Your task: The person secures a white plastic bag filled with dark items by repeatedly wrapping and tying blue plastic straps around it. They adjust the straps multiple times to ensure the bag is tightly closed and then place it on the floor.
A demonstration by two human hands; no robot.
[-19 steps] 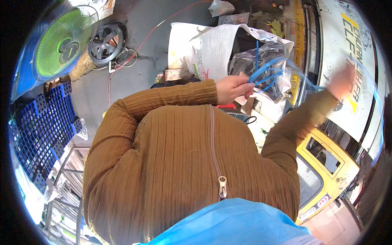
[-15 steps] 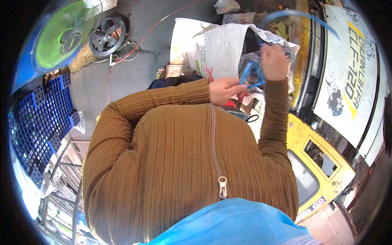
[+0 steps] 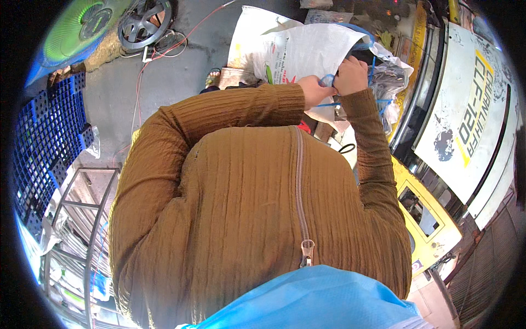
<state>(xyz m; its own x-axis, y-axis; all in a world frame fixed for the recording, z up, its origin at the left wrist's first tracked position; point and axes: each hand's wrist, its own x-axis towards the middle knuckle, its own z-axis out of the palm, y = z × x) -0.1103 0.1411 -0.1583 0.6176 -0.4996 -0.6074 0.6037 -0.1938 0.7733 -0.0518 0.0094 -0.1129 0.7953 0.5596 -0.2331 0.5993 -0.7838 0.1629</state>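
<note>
A blue plastic strap (image 3: 327, 80) is bunched between my two hands, at the front edge of a white woven sack (image 3: 309, 52) with print on it. My left hand (image 3: 313, 91) is closed on the strap from the left. My right hand (image 3: 350, 75) is closed beside it, fingers curled at the same bunch and close to the sack's edge. One length of strap runs rightward below my hands, across crumpled clear plastic (image 3: 390, 77). Another blue stretch curves behind the sack's upper right. What lies inside the sack is mostly hidden.
A yellow machine panel (image 3: 424, 205) and a white printed cover (image 3: 466, 109) stand at the right. At the left are a green fan (image 3: 82, 24), a black spoked wheel (image 3: 143, 24), a blue pallet (image 3: 46, 148) and a metal rack (image 3: 90, 241). A red cable (image 3: 186, 34) crosses the grey floor.
My right hand has come left and met my left hand at the sack's edge. The strap that arced out over the machine at the right is drawn in and now bunched between them.
</note>
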